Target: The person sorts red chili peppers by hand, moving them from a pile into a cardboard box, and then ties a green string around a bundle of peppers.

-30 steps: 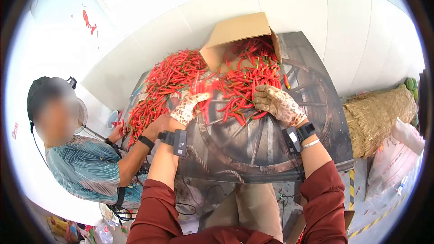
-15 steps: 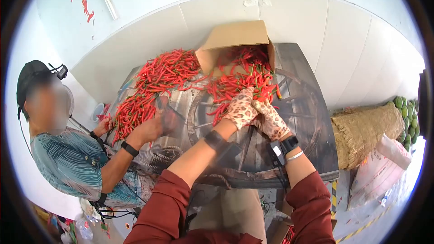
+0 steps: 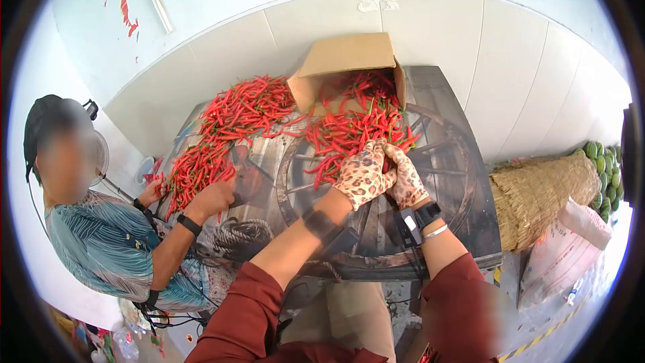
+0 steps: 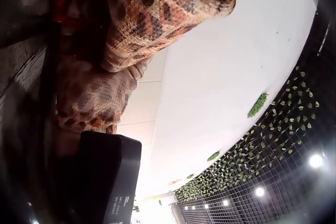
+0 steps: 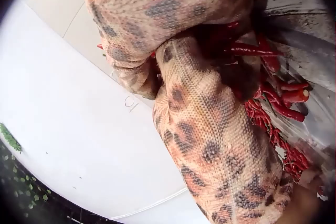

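Observation:
Both hands wear leopard-print gloves and meet at the front edge of a heap of red chili peppers (image 3: 342, 131). My left hand (image 3: 365, 175) curls in from the left, its fingers against my right hand (image 3: 406, 180). In the right wrist view, red chili peppers (image 5: 252, 50) stick out from between the curled gloves, which grip them together; most of the bunch is hidden by the fingers. The heap spills from a cardboard box (image 3: 349, 52) lying on its side just beyond the hands.
A larger pile of chili peppers (image 3: 248, 107) covers the table's left side. Another person (image 3: 101, 242) stands there, a hand at that pile. Coiled rope (image 3: 242, 236) shows near the front edge. Right of the table (image 3: 463, 222) are a straw roll (image 3: 544, 198) and a white sack (image 3: 564, 249).
My left hand has come from the left pile across to my right hand, and the two now press together around chili peppers. The head view has shifted slightly.

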### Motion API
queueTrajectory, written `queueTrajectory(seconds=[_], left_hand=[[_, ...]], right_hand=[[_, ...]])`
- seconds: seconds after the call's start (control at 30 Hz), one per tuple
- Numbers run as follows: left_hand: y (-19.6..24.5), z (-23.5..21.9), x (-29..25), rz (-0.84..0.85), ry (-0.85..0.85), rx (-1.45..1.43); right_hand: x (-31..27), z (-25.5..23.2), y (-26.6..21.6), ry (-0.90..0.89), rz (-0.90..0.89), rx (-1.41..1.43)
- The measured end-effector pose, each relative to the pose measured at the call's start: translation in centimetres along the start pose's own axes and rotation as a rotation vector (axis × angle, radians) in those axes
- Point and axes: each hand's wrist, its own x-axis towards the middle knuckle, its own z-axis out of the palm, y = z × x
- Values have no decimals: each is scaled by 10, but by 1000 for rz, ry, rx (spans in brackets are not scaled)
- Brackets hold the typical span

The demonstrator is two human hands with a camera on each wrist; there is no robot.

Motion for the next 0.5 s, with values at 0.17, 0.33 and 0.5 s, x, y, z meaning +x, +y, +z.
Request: queueTrajectory(seconds=[0.17, 0.33, 0.5], left_hand=[[9, -21, -12, -17, -49, -73], [7, -6, -27, 119, 212, -329], [-38, -6, -56, 133, 596, -109]], right_hand=[[-13, 13, -12, 33, -23, -85], [-14, 20, -20, 152, -44, -184], [-18, 19, -39, 188, -111, -228]])
